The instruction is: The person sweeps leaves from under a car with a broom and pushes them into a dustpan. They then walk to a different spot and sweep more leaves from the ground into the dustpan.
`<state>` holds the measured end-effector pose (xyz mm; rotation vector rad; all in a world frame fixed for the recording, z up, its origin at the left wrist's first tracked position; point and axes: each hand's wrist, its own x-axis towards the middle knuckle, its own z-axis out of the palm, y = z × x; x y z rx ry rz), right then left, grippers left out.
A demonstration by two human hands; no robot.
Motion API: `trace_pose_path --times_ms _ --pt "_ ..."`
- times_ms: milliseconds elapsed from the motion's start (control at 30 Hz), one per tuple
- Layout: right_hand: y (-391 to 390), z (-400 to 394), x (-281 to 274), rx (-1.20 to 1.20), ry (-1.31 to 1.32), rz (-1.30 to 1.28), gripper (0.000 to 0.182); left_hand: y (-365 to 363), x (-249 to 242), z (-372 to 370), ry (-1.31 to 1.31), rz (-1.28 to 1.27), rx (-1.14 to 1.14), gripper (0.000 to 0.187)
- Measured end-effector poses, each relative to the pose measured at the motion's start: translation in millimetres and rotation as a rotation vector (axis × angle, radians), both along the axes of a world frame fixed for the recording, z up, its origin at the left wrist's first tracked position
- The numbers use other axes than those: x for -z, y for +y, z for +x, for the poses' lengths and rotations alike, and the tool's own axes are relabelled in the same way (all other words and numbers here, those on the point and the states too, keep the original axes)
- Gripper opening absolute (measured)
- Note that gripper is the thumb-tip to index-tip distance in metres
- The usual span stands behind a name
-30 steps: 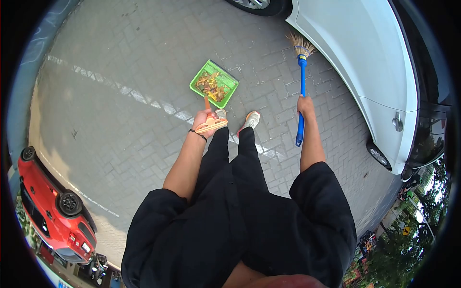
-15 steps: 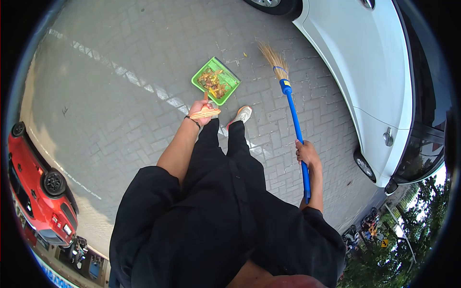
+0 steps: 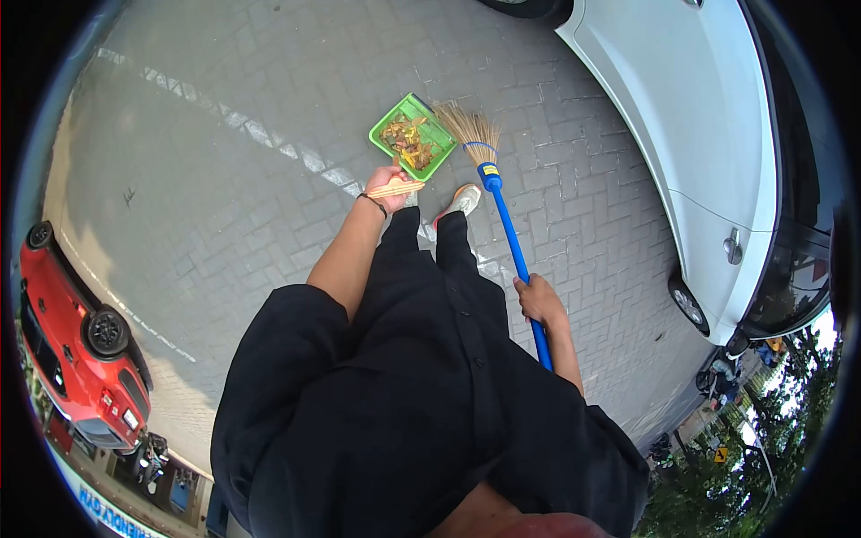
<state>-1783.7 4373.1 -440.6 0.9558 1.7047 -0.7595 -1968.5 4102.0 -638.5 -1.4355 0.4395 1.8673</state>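
Note:
My left hand [image 3: 387, 186] is closed around the wooden handle of a green dustpan [image 3: 375, 136], held out in front of my feet. Dry yellow and brown leaves [image 3: 409, 142] lie in the pan. My right hand [image 3: 542, 300] grips the blue shaft of a broom [image 3: 509, 220], whose end runs down past my forearm. The broom's straw bristles [image 3: 471, 127] are fanned out at the right edge of the dustpan, overlapping its corner in this view.
A white car [image 3: 668, 117] stands close on the right. Farther off at the left is a red car [image 3: 76, 345]. Grey paving bricks [image 3: 269, 224] cover the ground, crossed by a worn white line [image 3: 256, 130]. My shoe [image 3: 462, 199] is just below the dustpan.
The broom has swung left, bringing its bristles from out by the white car to the dustpan's right edge. My right hand has moved left with it; the dustpan sits slightly farther up and right.

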Motion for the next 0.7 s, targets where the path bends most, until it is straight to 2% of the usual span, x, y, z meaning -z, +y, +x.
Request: trace_pose_path --times_ms 100,433,467,533,667,700 --pt "-5 5 -35 0.084 -0.031 -0.031 0.042 2 2 -10 -0.042 -0.062 0.028 0.010" --pt "-28 18 -57 0.092 0.026 0.206 0.040 -11 26 -22 -0.065 0.073 0.050 0.008" --pt "-37 10 -73 0.095 0.039 0.205 0.040 -13 8 -23 -0.058 0.061 0.064 0.006" --pt "-41 -5 -56 0.096 0.075 0.189 0.041 -10 2 -27 -0.034 0.024 0.084 0.011" --pt "-71 4 25 -0.207 0.226 0.257 0.033 -6 -13 -24 0.004 0.060 0.057 0.010" --pt "-80 5 29 -0.290 0.257 0.279 0.032 -6 -15 -22 -0.017 0.053 0.059 0.010"
